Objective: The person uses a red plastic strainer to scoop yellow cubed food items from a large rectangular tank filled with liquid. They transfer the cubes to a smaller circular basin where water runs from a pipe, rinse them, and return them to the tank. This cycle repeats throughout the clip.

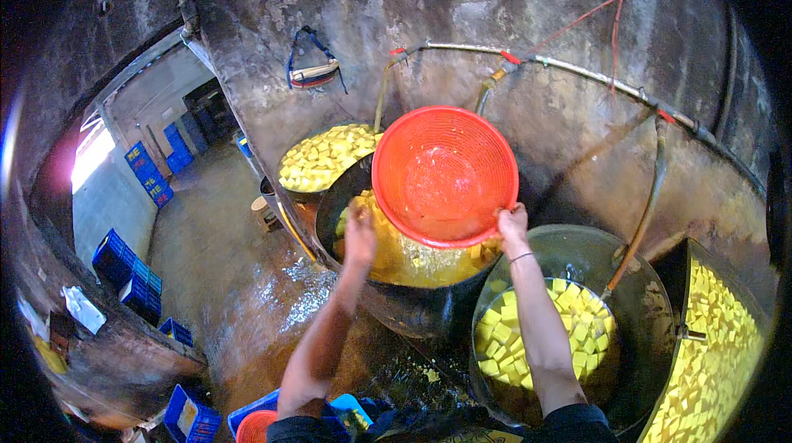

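Note:
A red plastic basket [442,177], its inside turned towards me with only small bits on it, is tilted over a large dark vat [396,313]. My right hand [512,226] grips the basket's rim at its lower right. My left hand [360,229], blurred, is off the basket, over the vat's left side near yellow cubes; whether it touches any cannot be told. Yellowish liquid [427,263] and some yellow cubes show in the vat, partly hidden by the basket.
Yellow cubes fill a round vat [328,158] behind, a vat [557,239] at right and a large container [711,344] at far right. Hoses hang from a wall pipe [588,75]. Blue crates [192,418] stand on the wet floor [216,245] at left.

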Tool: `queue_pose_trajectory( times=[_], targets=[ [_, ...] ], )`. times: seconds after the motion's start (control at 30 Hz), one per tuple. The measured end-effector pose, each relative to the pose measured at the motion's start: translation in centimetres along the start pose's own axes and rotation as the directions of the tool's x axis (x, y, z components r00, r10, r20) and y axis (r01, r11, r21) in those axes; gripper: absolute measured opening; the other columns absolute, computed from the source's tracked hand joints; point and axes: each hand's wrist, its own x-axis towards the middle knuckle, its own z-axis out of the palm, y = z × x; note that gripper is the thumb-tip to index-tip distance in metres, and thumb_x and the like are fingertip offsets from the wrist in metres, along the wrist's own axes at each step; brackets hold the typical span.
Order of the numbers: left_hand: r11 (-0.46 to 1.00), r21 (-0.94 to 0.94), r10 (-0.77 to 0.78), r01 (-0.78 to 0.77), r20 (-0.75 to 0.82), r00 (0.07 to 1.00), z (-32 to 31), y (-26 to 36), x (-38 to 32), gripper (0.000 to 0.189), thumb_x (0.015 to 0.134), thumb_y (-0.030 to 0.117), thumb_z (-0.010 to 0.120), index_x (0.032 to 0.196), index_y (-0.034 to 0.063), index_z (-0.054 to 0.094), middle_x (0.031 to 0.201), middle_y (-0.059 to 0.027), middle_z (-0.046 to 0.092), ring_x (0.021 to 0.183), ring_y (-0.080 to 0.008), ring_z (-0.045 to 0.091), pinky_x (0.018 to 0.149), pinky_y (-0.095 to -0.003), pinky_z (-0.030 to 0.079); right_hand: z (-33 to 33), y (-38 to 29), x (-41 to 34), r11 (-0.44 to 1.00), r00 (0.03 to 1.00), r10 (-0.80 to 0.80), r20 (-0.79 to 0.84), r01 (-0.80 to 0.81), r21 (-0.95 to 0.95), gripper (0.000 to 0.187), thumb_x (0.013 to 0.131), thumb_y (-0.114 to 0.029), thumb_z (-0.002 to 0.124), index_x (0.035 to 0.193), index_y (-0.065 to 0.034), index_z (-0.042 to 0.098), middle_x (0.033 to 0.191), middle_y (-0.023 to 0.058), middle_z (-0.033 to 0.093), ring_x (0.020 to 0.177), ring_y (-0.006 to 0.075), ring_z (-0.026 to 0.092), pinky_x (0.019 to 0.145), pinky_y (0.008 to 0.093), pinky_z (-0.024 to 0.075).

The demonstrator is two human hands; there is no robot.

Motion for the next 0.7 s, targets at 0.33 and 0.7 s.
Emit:
queue_pose_trajectory(
  times=[0.33, 0.7],
  targets=[
    [0.4, 0.696, 0.279, -0.596, 0.527, 0.803, 1.2, -4.4, -13.6, 0.061, 0.092, 0.055, 0.041, 0.097, -0.0003, 0.066, 0.097, -0.0214, 0.064, 0.103, -0.0368, 0.055, 0.099, -0.0527, 0.032, -8.7, -10.6, -10.5, 0.897, 0.962, 0.202, -0.185, -0.106, 0.43, 0.034, 0.076, -0.001, 0.054, 0.107, -0.0061, 0.043, 0.094, 0.0124, 0.06, 0.068, 0.0246, 0.065, 0.047, 0.0394, 0.059],
    [0.49, 0.793, 0.175, -0.362, 0.318, 0.932, 3.9, -4.7, -15.7, 0.071, 0.09, 0.057, 0.043, 0.13, -0.0019, 0.045, 0.132, -0.0246, 0.043, 0.131, -0.0407, 0.033, 0.11, -0.0556, 0.018, -50.6, -24.8, -34.7, 0.989, 0.762, -0.142, -0.632, 0.138, -0.056, 0.04, 0.074, 0.003, 0.055, 0.113, -0.0019, 0.051, 0.099, 0.01, 0.063, 0.083, 0.0236, 0.064, 0.064, 0.0355, 0.057]
  ],
)
